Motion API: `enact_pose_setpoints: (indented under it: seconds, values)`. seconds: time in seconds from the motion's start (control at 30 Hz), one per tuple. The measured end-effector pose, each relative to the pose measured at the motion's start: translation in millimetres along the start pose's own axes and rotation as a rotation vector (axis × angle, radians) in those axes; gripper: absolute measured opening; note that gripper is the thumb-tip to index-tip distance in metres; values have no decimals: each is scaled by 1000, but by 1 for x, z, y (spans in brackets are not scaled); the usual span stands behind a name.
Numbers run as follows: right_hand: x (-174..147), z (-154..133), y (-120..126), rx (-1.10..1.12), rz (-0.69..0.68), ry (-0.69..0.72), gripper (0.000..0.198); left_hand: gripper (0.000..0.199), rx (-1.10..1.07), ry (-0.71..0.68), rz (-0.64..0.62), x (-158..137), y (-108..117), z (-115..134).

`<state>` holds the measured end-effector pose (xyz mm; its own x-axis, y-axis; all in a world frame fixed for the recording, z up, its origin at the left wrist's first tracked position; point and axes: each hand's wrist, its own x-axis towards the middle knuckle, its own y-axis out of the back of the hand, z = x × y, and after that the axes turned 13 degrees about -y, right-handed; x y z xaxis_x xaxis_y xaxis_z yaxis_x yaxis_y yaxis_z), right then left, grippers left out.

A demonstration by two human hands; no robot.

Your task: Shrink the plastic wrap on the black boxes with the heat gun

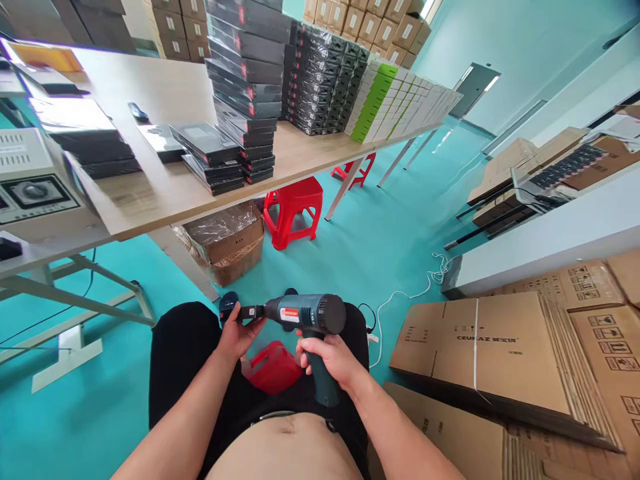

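Note:
In my right hand [327, 358] is a dark teal heat gun [323, 317], my fingers wrapped around its handle. Its nozzle points left, toward a thin black box [251, 312] with a small white label. My left hand [241, 337] grips that box from below, close to the nozzle; whether the two touch I cannot tell. Both are above my lap. Part of a red plastic stool [275, 369] shows between my legs.
A wooden table [295, 148] ahead carries stacked black boxes [250, 60], shrink-wrapped packs and white-and-green boxes [375, 100]. A machine with a dial [37, 191] stands left. Flattened cartons [480, 340] lie right, near a white cable [393, 298]. Another red stool [295, 200] stands ahead.

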<state>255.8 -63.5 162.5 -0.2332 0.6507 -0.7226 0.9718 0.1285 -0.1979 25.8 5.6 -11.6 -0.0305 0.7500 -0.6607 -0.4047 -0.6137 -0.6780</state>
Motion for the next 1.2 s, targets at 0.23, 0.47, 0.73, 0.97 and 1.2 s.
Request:
enact_pose_setpoints:
  seconds: [0.23,0.47,0.73,0.97,1.2]
  values:
    - [-3,-3,14,81,7,5,36,36,-110,35,0,-2,-2,2]
    - [-7,15,37,210,-22,-38,32,40,-120,91,-38,-7,-5,5]
    - [-2,17,32,312,-11,14,32,40,-72,85,-90,-6,-4,5]
    - [-8,16,41,305,-9,15,32,39,-52,64,-10,-22,-17,7]
    - [-25,19,51,242,-74,-61,34,33,27,93,-68,-7,-2,6]
